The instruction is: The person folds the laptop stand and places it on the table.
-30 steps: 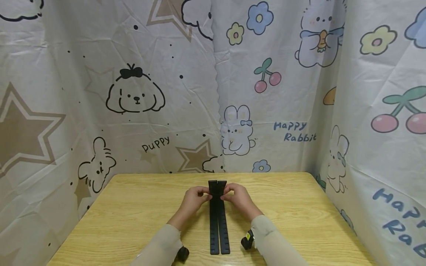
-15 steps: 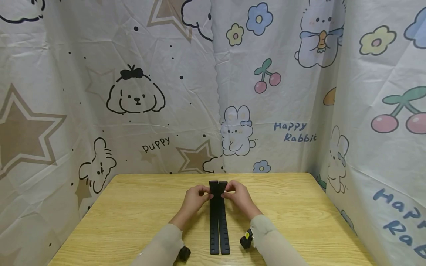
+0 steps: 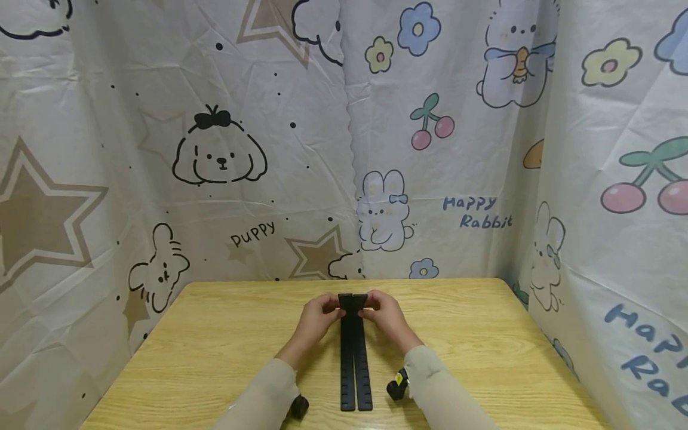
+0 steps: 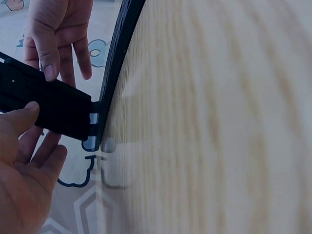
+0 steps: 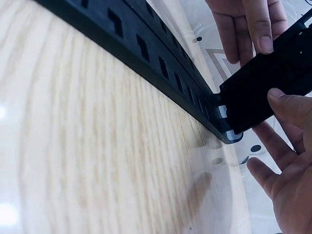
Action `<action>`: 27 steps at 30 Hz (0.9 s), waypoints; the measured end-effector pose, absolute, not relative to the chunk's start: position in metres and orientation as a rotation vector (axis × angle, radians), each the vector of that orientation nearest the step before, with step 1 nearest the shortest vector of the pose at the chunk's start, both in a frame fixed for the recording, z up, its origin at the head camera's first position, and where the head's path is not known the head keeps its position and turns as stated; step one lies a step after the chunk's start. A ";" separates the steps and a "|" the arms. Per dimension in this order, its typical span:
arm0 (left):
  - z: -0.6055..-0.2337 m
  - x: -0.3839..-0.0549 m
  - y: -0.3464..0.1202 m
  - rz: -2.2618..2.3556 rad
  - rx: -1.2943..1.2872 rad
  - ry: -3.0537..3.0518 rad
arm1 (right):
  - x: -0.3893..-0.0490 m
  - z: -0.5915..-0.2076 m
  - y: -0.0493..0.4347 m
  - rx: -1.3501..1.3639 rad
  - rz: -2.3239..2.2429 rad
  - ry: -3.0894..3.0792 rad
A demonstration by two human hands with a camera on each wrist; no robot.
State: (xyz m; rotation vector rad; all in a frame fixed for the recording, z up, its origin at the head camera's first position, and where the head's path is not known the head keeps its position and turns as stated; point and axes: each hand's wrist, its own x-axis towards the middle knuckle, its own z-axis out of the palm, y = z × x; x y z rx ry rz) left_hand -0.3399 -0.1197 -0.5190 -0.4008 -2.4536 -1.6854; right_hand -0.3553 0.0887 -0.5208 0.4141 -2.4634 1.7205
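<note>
A black folding stand lies on the wooden table in front of me, its two long slotted rails (image 3: 347, 373) running toward me and set narrowly apart. At the far end a flat section (image 3: 352, 302) rises from the rails on hinge-like joints. My left hand (image 3: 318, 318) pinches the left edge of that section, with the thumb on the near face. On the opposite edge, my right hand (image 3: 384, 318) grips it the same way. In the left wrist view, the raised plate (image 4: 53, 105) is tilted over the end of the rails, both thumbs on one face and fingers behind.
The light wood table (image 3: 226, 334) extends to both sides of the stand. A patterned curtain (image 3: 301, 179) hangs behind the table's far edge and along the sides. Small black wrist cameras (image 3: 398, 387) sit below the sleeves.
Both hands have moved slightly farther from me with the raised section. Its top edge looks slightly lower, and the gap at its top is narrower. The rails stay nearly in place.
</note>
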 end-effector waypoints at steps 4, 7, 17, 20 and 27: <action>-0.519 -0.342 -0.122 -1.711 -0.430 -2.483 | -0.356 -0.522 0.092 0.424 1.736 -2.465; -0.520 -0.345 -0.126 -1.746 -0.457 -2.494 | -0.357 -0.522 0.094 0.441 1.754 -2.483; -0.523 -0.352 -0.134 -1.912 -0.506 -2.478 | -0.358 -0.522 0.102 0.551 1.798 -2.581; -0.524 -0.352 -0.134 -1.920 -0.518 -2.488 | -0.358 -0.523 0.104 0.571 1.908 -2.571; -0.525 -0.351 -0.136 -1.880 -0.531 -2.553 | -0.358 -0.525 0.108 0.574 1.782 -2.661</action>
